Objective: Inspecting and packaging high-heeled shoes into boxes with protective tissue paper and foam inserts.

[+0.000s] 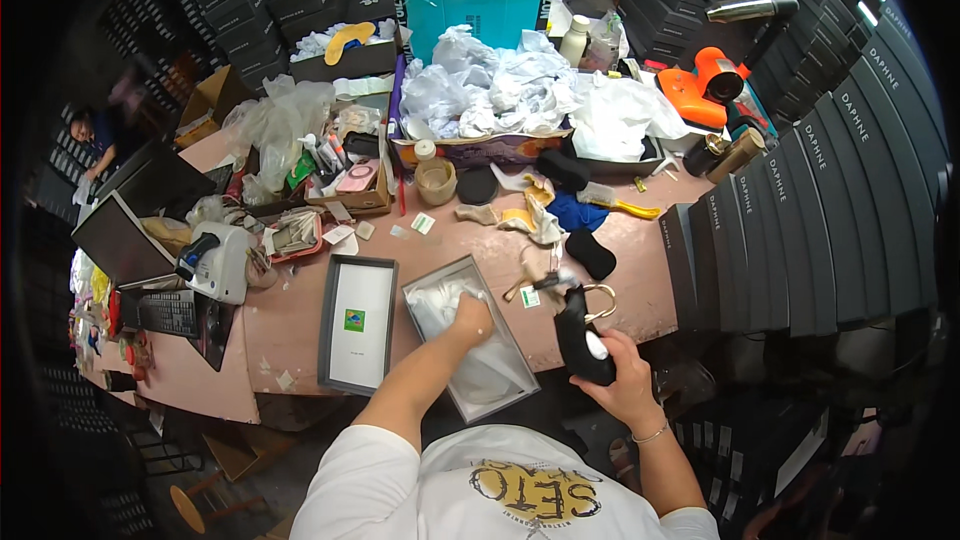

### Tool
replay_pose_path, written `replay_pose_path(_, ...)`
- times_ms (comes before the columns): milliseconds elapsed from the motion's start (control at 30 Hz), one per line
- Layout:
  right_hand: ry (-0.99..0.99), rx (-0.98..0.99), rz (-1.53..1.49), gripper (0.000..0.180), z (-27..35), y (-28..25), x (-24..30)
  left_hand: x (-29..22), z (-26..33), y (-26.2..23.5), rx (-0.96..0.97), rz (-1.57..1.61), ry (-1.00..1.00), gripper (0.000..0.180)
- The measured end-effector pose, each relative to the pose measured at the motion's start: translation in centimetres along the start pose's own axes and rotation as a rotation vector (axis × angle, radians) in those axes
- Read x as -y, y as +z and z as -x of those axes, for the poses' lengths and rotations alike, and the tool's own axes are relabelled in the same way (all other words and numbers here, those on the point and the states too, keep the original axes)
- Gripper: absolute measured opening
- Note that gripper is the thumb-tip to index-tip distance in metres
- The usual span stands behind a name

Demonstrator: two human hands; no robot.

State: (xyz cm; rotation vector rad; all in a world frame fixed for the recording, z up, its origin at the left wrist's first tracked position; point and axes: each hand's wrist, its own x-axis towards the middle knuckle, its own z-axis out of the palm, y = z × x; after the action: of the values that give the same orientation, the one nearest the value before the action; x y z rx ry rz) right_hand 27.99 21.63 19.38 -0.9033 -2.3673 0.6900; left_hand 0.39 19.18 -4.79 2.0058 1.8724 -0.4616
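My left hand (pixel 474 321) reaches into an open grey shoebox (pixel 522 377). Its fingers are curled into the white tissue paper (pixel 432 306) lying there, and the fingertips are hidden. To the right of the box, my right hand (pixel 622 383) grips a black shoe (pixel 577 335) above the table's front edge. A pale gold loop, perhaps a strap or trim, stands out from the shoe's upper part, and something white shows in its opening. The box lid (pixel 358 355) lies left of the box, its white inside up, with a small green square in it.
A carton of crumpled white paper (pixel 480 150) stands at the back. Rags, a yellow-handled brush (pixel 632 208) and black pads (pixel 590 254) lie beyond the shoe. Dark shoeboxes (pixel 790 210) line the right side. An orange heat tool (pixel 692 98), a label printer (pixel 222 265) and a monitor (pixel 122 240) surround the worktable.
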Motion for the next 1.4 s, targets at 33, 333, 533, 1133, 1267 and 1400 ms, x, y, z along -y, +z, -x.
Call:
replay_pose_path(33, -0.067, 0.035, 0.002, 0.064, 0.0, -0.3, 0.3, 0.2, 0.0, 0.7, -0.064, 0.033, 0.026, 0.022)
replay_pose_path(333, -0.739, 0.551, 0.249, 0.052, -5.4, -1.4, 1.6, 5.4, 13.3, -16.3, -0.177, 0.611, 0.157, 0.039)
replay_pose_path(533, -1.104, 0.561, 0.334, 0.028, -7.2, 1.7, 3.0, 1.4, 11.0, -3.5, -0.338, 0.067, 0.045, 0.031)
replay_pose_path(1133, -1.133, 0.499, 0.273, 0.028, -5.3, 0.3, 3.0, -0.9, 17.1, -13.2, 0.185, 1.409, 0.147, 0.052)
replay_pose_path(1267, -1.11, 0.464, 0.262, 0.037, -8.3, 2.7, 3.2, -3.0, 21.9, -8.9, 0.402, 1.929, 0.104, 0.054)
replay_pose_path(1400, -0.786, 0.428, 0.167, 0.052, -8.2, 5.5, 4.3, -5.3, 24.0, -5.9, 0.068, 2.577, -0.164, 0.045)
